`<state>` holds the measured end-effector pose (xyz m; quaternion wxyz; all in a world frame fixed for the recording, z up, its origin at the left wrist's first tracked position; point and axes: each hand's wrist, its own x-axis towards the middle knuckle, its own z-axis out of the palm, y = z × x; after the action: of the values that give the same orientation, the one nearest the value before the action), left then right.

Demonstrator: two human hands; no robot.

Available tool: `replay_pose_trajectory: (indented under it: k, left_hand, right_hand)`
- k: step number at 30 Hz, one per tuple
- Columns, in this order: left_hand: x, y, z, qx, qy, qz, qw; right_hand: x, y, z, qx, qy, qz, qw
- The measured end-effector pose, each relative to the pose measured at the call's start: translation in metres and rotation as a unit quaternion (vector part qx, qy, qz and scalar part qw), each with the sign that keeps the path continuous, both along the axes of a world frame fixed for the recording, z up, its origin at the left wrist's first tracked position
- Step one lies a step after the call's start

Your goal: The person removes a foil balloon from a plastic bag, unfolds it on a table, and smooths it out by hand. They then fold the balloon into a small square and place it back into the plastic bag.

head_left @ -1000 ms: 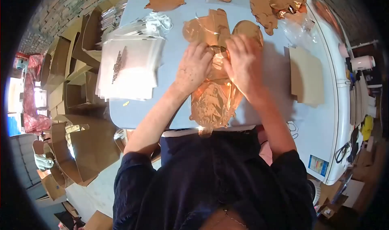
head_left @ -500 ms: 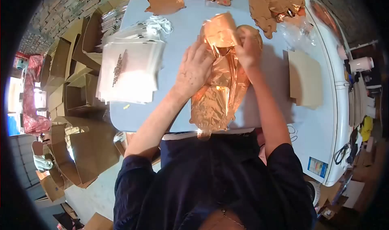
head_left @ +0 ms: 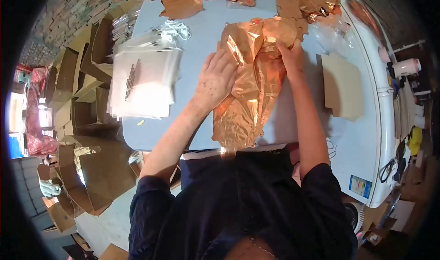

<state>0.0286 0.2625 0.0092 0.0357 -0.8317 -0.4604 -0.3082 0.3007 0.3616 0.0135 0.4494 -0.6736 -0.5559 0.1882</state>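
A flat, creased copper-coloured foil balloon (head_left: 245,83) lies lengthwise before me, its narrow tail reaching over the table's near edge. My left hand (head_left: 217,78) rests along the balloon's left side, fingers stretched out and palm down. At the upper right of the balloon, my right hand (head_left: 292,60) holds the foil's edge between thumb and fingers; some of its fingertips are hidden. The upper part of the foil is spread out, with a rounded lobe at the top right.
More copper foil balloons (head_left: 181,1) are heaped along the far edge of the table (head_left: 197,31). Clear plastic bags (head_left: 144,83) are stacked at left. A cardboard piece (head_left: 341,87) lies at right near a white appliance (head_left: 366,99). Open cardboard boxes (head_left: 107,168) stand on the left.
The folded-over top of the foil balloon has been opened out flat. My right hand has shifted slightly right; my left hand has moved slightly off the foil's upper part.
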Motion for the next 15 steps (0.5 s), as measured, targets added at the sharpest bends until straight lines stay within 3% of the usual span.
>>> replay_pose_trajectory:
  k: [1,4,10,15]
  left_hand:
    - [0.000,0.000,0.001,-0.003,-0.005,0.001,1.000]
    - [-0.003,0.000,0.004,-0.011,-0.016,0.003,1.000]
    - [-0.006,-0.001,0.014,-0.018,-0.047,-0.005,0.999]
    - [-0.017,0.009,0.022,-0.038,-0.143,0.002,0.989]
  right_hand:
    - [0.002,-0.002,0.002,-0.009,-0.020,0.000,1.000]
    - [0.010,0.006,-0.006,0.007,0.096,0.040,0.995]
    - [0.011,-0.005,0.011,-0.068,0.274,0.064,0.957]
    - [0.009,-0.006,0.016,-0.054,0.263,0.050,0.962]
